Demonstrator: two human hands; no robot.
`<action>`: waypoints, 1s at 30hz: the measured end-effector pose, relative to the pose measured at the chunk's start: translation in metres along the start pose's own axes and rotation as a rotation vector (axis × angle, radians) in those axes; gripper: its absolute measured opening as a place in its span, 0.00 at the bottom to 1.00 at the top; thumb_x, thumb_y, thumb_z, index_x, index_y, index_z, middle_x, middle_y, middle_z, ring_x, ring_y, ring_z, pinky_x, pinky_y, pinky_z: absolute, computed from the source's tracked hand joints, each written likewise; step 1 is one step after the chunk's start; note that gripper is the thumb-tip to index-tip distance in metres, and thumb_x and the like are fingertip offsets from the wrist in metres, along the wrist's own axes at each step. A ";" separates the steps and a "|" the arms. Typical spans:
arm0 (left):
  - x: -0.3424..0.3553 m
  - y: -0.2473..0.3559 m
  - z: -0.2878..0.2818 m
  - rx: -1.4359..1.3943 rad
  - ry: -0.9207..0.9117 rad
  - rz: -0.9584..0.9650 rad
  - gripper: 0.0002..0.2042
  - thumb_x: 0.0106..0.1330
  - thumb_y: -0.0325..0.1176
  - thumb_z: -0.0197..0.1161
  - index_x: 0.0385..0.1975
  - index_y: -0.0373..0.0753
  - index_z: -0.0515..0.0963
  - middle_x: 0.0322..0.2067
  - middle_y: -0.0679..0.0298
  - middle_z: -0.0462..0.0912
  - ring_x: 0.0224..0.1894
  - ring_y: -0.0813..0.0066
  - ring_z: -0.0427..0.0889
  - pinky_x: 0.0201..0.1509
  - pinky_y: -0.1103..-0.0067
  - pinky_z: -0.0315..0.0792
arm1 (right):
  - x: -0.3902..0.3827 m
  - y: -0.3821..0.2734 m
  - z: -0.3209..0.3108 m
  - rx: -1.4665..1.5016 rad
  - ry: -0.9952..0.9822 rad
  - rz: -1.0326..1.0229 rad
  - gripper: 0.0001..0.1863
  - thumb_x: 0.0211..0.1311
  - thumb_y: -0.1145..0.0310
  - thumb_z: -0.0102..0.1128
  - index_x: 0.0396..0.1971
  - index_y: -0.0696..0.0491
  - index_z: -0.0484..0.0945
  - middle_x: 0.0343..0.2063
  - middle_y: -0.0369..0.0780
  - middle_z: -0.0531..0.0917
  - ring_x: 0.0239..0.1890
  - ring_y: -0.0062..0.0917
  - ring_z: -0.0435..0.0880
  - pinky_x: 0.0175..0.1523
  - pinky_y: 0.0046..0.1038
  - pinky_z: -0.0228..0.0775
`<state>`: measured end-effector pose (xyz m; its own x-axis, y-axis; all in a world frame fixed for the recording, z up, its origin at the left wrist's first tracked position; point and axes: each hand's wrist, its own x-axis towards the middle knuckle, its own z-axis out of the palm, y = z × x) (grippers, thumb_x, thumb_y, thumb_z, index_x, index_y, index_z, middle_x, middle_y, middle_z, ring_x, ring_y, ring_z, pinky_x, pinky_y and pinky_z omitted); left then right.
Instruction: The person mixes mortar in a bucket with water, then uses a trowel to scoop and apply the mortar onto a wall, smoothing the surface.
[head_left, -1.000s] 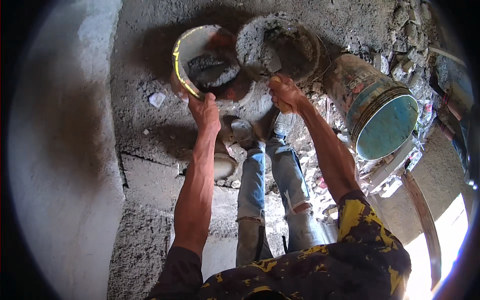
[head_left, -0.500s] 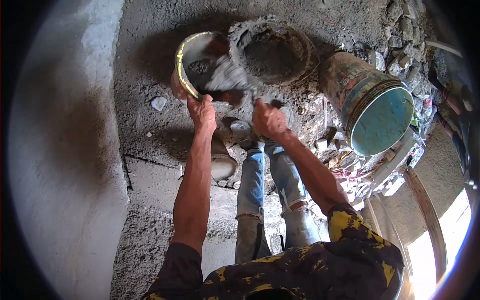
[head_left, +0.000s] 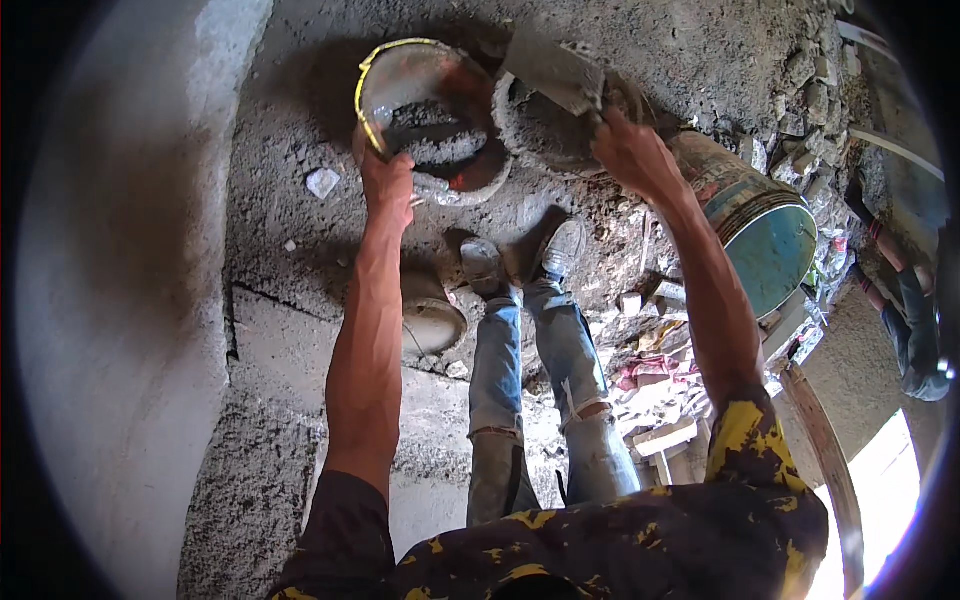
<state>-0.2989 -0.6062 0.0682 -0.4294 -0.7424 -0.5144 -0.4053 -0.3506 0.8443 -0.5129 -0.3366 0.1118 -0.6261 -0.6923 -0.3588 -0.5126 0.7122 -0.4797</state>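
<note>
My left hand [head_left: 388,188] is closed on the near-left rim of a worn bucket [head_left: 410,78] with a yellow edge and grey wet mortar inside. My right hand [head_left: 630,150] grips the handle of a trowel, whose wide grey blade [head_left: 548,68] is over a second mortar-caked container [head_left: 515,125], just right of the first and partly hidden by the blade. Right of that, a scuffed bucket [head_left: 765,255] with a teal inside lies on its side, partly behind my right forearm.
Rubble [head_left: 810,110] covers the ground at right, beside a wooden plank [head_left: 830,450]. A pale round container [head_left: 430,330] lies left of my legs. A concrete surface [head_left: 130,300] borders the left side. Another person [head_left: 910,330] shows at the far right edge.
The trowel has swung from the yellow-edged bucket up and right, over the second container. My left hand and the bucket it grips have shifted slightly up.
</note>
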 end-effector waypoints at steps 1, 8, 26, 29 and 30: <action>-0.001 0.000 -0.018 0.039 0.026 -0.023 0.32 0.46 0.14 0.48 0.58 0.35 0.63 0.53 0.63 0.68 0.58 0.70 0.65 0.63 0.78 0.55 | -0.018 -0.014 -0.001 0.049 -0.080 0.022 0.12 0.59 0.65 0.47 0.39 0.56 0.68 0.17 0.51 0.76 0.20 0.42 0.79 0.27 0.43 0.70; -0.023 -0.011 0.020 0.106 -0.127 0.061 0.26 0.52 0.21 0.53 0.54 0.31 0.63 0.42 0.57 0.74 0.40 0.71 0.72 0.46 0.78 0.66 | 0.010 0.094 0.075 0.096 -0.214 0.503 0.17 0.62 0.56 0.46 0.39 0.54 0.75 0.32 0.47 0.81 0.35 0.38 0.81 0.38 0.39 0.71; -0.025 -0.046 -0.061 0.012 -0.078 -0.111 0.27 0.50 0.26 0.60 0.54 0.44 0.67 0.41 0.68 0.73 0.42 0.73 0.73 0.43 0.71 0.71 | -0.077 -0.091 0.115 -0.010 0.177 -0.399 0.15 0.59 0.64 0.50 0.42 0.59 0.72 0.31 0.47 0.78 0.26 0.32 0.79 0.27 0.34 0.75; -0.017 -0.066 -0.087 0.007 -0.101 -0.107 0.26 0.51 0.31 0.63 0.53 0.44 0.67 0.42 0.65 0.73 0.45 0.71 0.73 0.47 0.71 0.70 | -0.084 -0.125 0.094 0.319 0.293 -0.372 0.20 0.59 0.58 0.50 0.46 0.57 0.71 0.33 0.45 0.78 0.31 0.32 0.78 0.32 0.33 0.73; -0.003 -0.059 -0.144 0.078 -0.087 -0.207 0.18 0.52 0.31 0.62 0.45 0.39 0.73 0.36 0.61 0.76 0.43 0.68 0.74 0.48 0.72 0.70 | -0.085 -0.147 0.078 0.512 0.368 -0.413 0.22 0.59 0.56 0.50 0.48 0.56 0.71 0.33 0.44 0.78 0.32 0.32 0.78 0.34 0.33 0.73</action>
<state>-0.1577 -0.6655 0.0411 -0.3969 -0.6059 -0.6895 -0.5517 -0.4428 0.7067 -0.3387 -0.3922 0.1505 -0.6441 -0.7437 0.1790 -0.4675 0.1976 -0.8616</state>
